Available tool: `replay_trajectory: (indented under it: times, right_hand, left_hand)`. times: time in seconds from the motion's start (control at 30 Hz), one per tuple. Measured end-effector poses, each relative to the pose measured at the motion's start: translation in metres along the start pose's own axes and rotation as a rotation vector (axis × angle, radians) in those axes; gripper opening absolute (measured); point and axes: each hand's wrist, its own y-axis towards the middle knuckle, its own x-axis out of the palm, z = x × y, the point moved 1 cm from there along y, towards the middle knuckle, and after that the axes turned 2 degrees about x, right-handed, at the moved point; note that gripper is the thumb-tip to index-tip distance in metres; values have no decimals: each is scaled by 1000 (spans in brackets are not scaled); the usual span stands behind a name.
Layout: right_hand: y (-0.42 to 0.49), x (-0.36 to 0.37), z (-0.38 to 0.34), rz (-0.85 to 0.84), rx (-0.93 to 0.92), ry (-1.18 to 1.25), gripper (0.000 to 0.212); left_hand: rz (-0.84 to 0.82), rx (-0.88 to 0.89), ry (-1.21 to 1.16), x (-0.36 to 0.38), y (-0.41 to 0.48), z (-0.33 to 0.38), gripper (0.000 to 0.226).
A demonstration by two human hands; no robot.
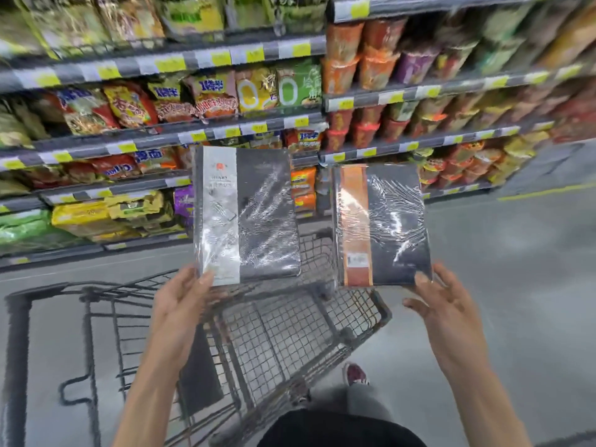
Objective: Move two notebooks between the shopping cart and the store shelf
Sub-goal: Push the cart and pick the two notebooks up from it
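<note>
Two notebooks are held upright above the shopping cart (382,312), facing the noodle shelf (151,142). The silver-banded notebook (246,214) is pinched at its lower corner by the left hand (180,304), the orange-banded notebook (382,224) by the right hand (446,304). Since the shrink-wrap looks slippery, fuller grips are advised before either is moved.
</note>
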Motion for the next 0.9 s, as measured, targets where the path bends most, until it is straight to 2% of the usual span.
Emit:
replay_trajectory:
  times: [0.07, 0.1, 0.2, 0.37, 0.4, 0.47, 0.5, 0.53, 0.57, 0.67, 0.83, 0.9]
  right_hand:
    - [-3, -15, -8, 39, -33, 34, 26]
    - [-4, -23, -11, 84, -43, 49, 23]
    - [-4, -50, -21, 199, -59, 88, 26]
    - [9, -105, -41, 268, -96, 123, 22]
    - [12, -118, -47, 272, -102, 118, 33]
    - [20, -144, -59, 293, -113, 80, 76]
    - [24, -159, -65, 317, -114, 65, 90]
    - [28, -174, -71, 340, -117, 59, 95]
    - [33, -189, -77, 354, -120, 57, 93]
    - [47, -236, -93, 387, -122, 76, 68]
    - [66, -305, -119, 462, -137, 91, 58]
    - [73, -328, -124, 489, -147, 117, 47]
  left_hand:
    - [-47, 17, -23, 19, 6, 7, 89]
    - [-75, 21, -52, 29, 10, 7, 84]
    - [-136, 0, -100, 65, 23, 11, 94]
    - [-226, 14, -50, 145, 41, 18, 79]
    - [-250, 19, -37, 165, 42, 19, 77]
    - [-283, 24, -39, 205, 44, 16, 76]
    - [-303, 26, -56, 225, 45, 14, 68]
    - [-326, 32, -74, 245, 46, 9, 57]
    - [-342, 34, -78, 266, 46, 5, 47]
    - [-397, 23, -75, 329, 46, -8, 29]
    - [-500, -19, -102, 421, 47, -20, 27]
    - [-556, -39, -102, 450, 52, -28, 28]
